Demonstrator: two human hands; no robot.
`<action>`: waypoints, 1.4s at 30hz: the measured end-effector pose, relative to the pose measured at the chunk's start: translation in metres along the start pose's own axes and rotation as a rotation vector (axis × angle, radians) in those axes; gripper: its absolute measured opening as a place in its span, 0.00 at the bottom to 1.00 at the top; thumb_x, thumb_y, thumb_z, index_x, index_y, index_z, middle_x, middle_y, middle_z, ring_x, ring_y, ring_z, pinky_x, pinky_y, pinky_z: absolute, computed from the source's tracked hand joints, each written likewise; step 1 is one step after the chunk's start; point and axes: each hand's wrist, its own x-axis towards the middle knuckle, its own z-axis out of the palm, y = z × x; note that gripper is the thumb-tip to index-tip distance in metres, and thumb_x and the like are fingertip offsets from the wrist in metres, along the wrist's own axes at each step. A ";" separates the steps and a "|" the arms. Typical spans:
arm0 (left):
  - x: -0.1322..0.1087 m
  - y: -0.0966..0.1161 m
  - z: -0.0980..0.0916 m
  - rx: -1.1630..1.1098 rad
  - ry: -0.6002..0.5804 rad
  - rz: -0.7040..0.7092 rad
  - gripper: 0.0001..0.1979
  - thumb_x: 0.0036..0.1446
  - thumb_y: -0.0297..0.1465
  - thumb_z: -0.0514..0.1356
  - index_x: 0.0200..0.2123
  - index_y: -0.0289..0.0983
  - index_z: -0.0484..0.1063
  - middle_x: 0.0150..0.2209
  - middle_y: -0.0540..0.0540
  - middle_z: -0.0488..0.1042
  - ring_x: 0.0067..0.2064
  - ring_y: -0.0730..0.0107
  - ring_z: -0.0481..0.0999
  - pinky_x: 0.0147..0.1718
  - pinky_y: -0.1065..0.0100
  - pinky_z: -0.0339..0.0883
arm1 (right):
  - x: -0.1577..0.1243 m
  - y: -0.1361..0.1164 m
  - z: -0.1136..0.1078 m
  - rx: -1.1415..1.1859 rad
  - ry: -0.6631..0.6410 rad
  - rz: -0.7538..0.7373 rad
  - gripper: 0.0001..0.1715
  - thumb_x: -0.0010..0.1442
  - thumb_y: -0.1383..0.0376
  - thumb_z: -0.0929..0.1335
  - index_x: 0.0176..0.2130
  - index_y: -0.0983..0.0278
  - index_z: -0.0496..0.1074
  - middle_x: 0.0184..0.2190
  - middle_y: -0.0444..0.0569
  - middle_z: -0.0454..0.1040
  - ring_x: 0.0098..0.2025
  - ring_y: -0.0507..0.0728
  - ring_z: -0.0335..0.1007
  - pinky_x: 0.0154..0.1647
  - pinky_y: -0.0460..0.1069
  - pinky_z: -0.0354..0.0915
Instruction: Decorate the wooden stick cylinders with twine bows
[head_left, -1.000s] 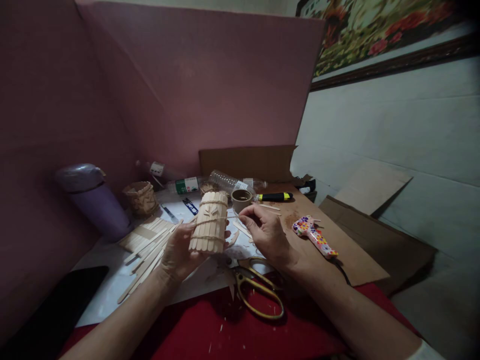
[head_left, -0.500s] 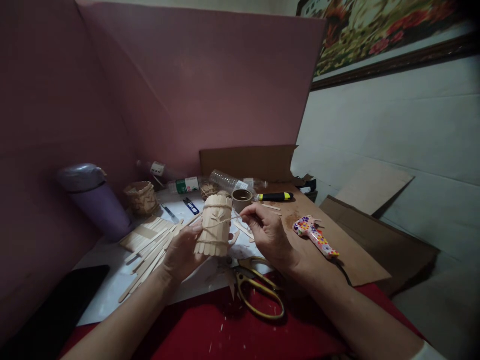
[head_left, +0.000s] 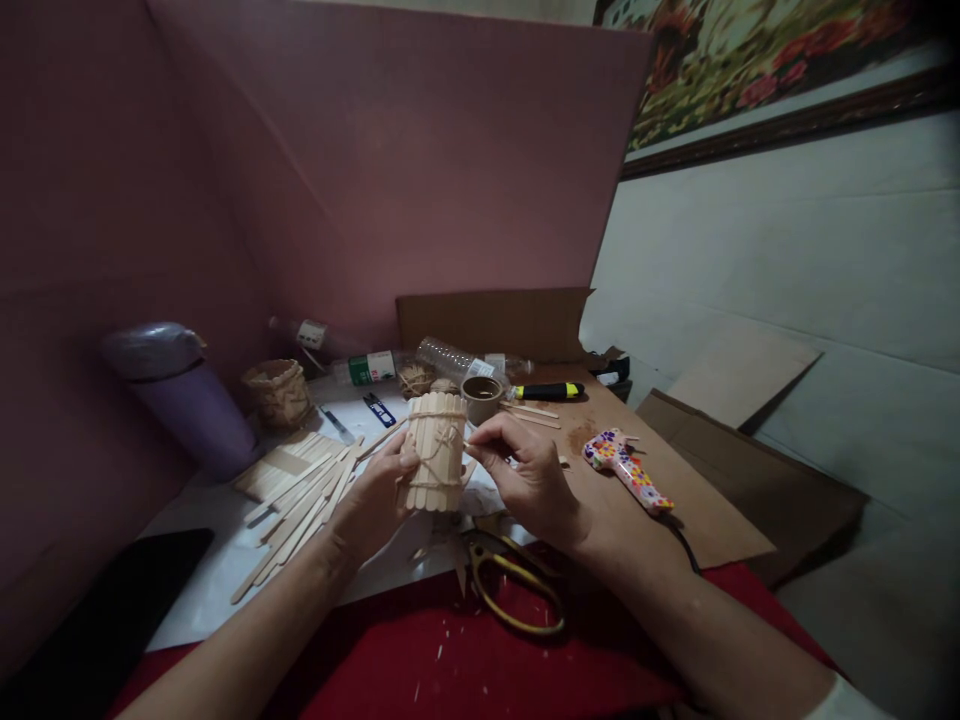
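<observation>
Closer in comes the right hand (head_left: 529,478), fingertips pinched, apparently on twine (head_left: 436,414), just beside the stick-covered cylinder (head_left: 435,452) at its three o'clock. At nine o'clock the left hand (head_left: 373,497) curls around its side, a sensible hold: it looks light and stiff, its wooden slats (head_left: 427,432) probably fragile under squeezing.
</observation>
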 end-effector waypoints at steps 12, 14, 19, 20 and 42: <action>0.001 -0.002 -0.004 0.001 0.013 0.032 0.21 0.56 0.30 0.60 0.54 0.40 0.68 0.50 0.41 0.76 0.48 0.53 0.77 0.46 0.54 0.73 | 0.001 -0.001 0.001 -0.011 0.014 -0.006 0.07 0.63 0.71 0.64 0.35 0.64 0.72 0.32 0.48 0.72 0.35 0.54 0.68 0.36 0.48 0.63; 0.001 -0.001 -0.001 0.031 0.032 0.044 0.23 0.54 0.31 0.61 0.55 0.38 0.68 0.48 0.39 0.76 0.46 0.53 0.77 0.44 0.56 0.73 | 0.001 0.000 0.002 0.011 0.017 0.021 0.08 0.63 0.71 0.64 0.35 0.63 0.71 0.31 0.48 0.72 0.34 0.53 0.68 0.35 0.48 0.63; 0.000 0.001 0.010 0.098 0.123 0.091 0.25 0.49 0.32 0.65 0.51 0.36 0.68 0.43 0.42 0.77 0.38 0.61 0.77 0.34 0.65 0.74 | -0.002 0.002 0.004 0.140 -0.049 0.105 0.08 0.60 0.72 0.64 0.35 0.63 0.72 0.30 0.46 0.71 0.32 0.52 0.66 0.31 0.46 0.61; 0.000 0.001 0.011 0.105 0.142 0.101 0.25 0.48 0.32 0.65 0.51 0.36 0.68 0.42 0.42 0.77 0.38 0.62 0.77 0.33 0.65 0.74 | -0.003 0.002 0.005 0.169 -0.065 0.125 0.09 0.59 0.72 0.64 0.35 0.63 0.73 0.30 0.46 0.71 0.31 0.52 0.66 0.30 0.46 0.61; 0.009 -0.016 0.001 0.364 0.294 0.413 0.37 0.41 0.32 0.72 0.56 0.39 0.64 0.51 0.41 0.73 0.52 0.56 0.73 0.49 0.62 0.68 | 0.003 -0.008 0.012 0.688 -0.161 0.661 0.14 0.45 0.62 0.75 0.30 0.64 0.70 0.24 0.39 0.69 0.25 0.47 0.61 0.27 0.45 0.60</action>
